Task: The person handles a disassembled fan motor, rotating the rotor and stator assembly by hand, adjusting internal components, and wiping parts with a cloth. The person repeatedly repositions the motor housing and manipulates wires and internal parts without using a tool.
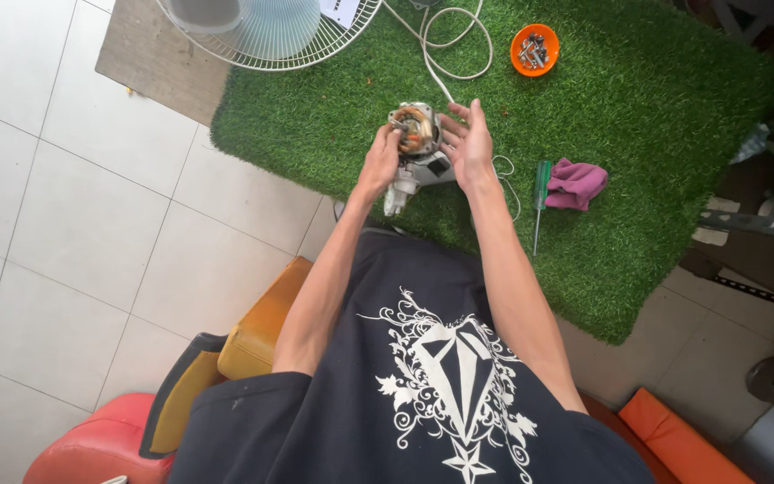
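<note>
Hands meet over a patch of green artificial turf [638, 161] laid on the pale tiled floor. The left hand [380, 161] is closed around the left side of a small fan motor [416, 143], its fingers curled at the top edge where the copper windings show. The right hand [468, 143] is open, fingers spread and slightly bent, its palm turned toward the motor's right side; it sits just beside the housing, and I cannot tell whether it touches it. The motor is held up above the turf, near the mat's near-left part, with its white plastic body pointing down toward the person and a white power cord [445, 40] running from it to the far side, where it loops on the grass.

To the right of the hands, a screwdriver [539, 202] with a green handle lies on the turf, its shaft pointing toward the near side. Touching or just beside its handle is a crumpled pink cloth [577, 184]. Farther off, on the far part of the turf, an orange bowl [535, 49] holds a small heap of metal screws and bits. At the far left, a white wire fan guard [270, 36] rests partly on the turf and partly on a brown mat [150, 63]. The person wears a dark shirt with a white print and sits on yellow and red cushions.
</note>
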